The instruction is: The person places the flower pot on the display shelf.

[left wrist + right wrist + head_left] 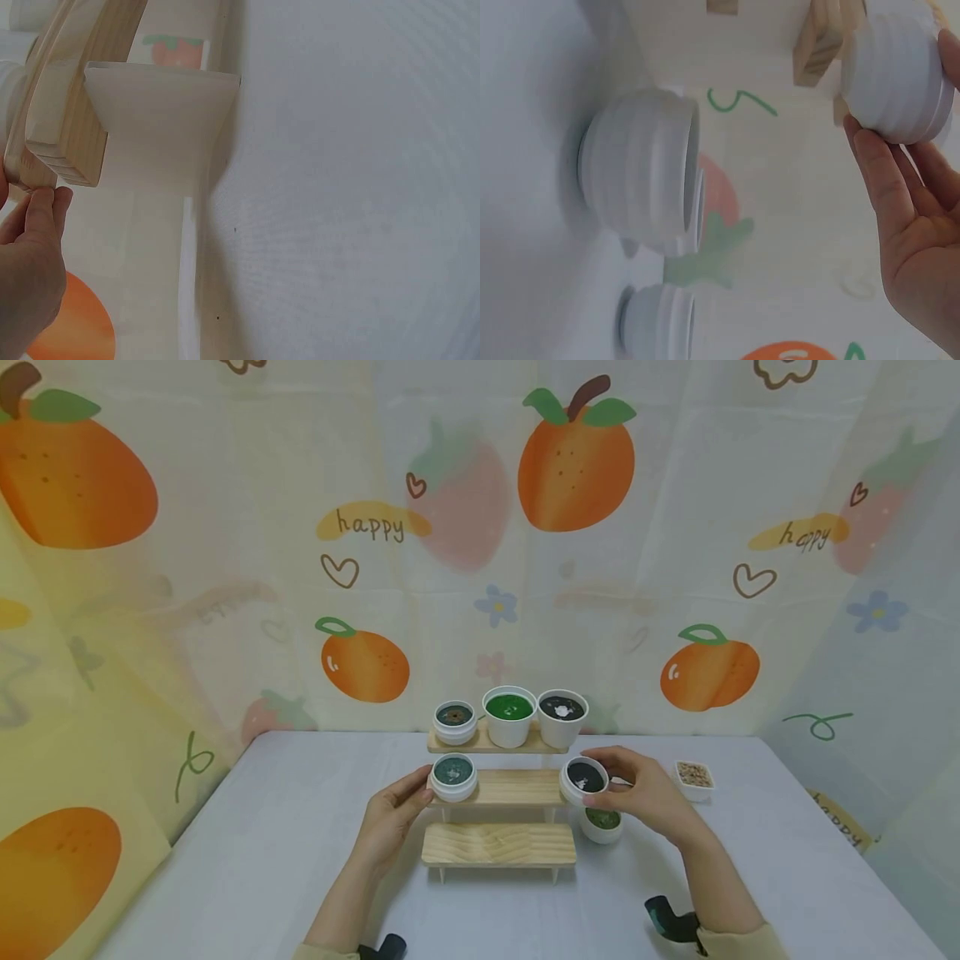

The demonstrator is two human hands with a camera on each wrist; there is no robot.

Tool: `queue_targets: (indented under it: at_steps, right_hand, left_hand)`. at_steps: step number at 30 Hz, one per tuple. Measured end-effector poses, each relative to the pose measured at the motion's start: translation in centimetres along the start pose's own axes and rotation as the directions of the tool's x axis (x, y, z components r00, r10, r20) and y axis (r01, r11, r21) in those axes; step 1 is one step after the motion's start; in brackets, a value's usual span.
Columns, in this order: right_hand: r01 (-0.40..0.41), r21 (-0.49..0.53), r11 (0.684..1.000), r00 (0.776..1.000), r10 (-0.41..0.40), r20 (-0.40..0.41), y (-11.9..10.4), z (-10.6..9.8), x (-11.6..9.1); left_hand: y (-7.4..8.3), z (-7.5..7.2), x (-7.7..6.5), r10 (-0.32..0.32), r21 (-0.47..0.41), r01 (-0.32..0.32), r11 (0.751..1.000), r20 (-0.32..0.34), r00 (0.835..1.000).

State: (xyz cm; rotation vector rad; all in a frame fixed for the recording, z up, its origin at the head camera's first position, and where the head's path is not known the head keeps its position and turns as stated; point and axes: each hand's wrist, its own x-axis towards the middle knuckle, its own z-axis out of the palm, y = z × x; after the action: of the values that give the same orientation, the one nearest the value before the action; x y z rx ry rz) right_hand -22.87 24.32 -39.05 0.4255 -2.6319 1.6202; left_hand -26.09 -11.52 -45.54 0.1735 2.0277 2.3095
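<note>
My left hand (386, 818) grips the left end of the middle board of a tiered wooden stand (517, 787). Its fingertips meet the board's corner in the left wrist view. Right beside those fingers, a white cup with teal filling (453, 777) sits on that board. At the board's other end, my right hand (654, 793) holds a small white cup with black filling and a pale mark (585, 778), thumb in front and fingers behind. The right wrist view shows this cup's ribbed side (892, 82) between thumb and fingers.
On the top board stand a white cup with a brown-centred filling (454, 723), a green-filled cup (510, 718) and a black-filled cup (562, 718). A green-filled bowl (602, 828) is on the table below my right hand. Farther right is a square container of beige bits (695, 778).
</note>
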Motion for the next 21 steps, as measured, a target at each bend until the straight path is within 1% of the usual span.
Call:
queue_targets:
  at_steps: [7,15,21]
  right_hand:
    - [0.010,0.008,1.000,1.000,-0.010,0.022,-0.9,1.6,0.5]
    - [0.027,0.066,0.997,0.998,-0.030,0.046,-1.8,3.7,1.4]
    - [0.009,0.084,0.996,0.999,-0.012,0.041,-2.5,5.2,2.2]
  left_hand:
    - [0.1,0.0,0.0,-0.005,-0.010,0.005,1.000,0.003,1.000]
    - [0.0,0.0,0.1,-0.002,-0.007,0.002,1.000,-0.001,1.000]
    - [-0.1,0.0,0.1,-0.007,-0.003,0.007,1.000,-0.001,1.000]
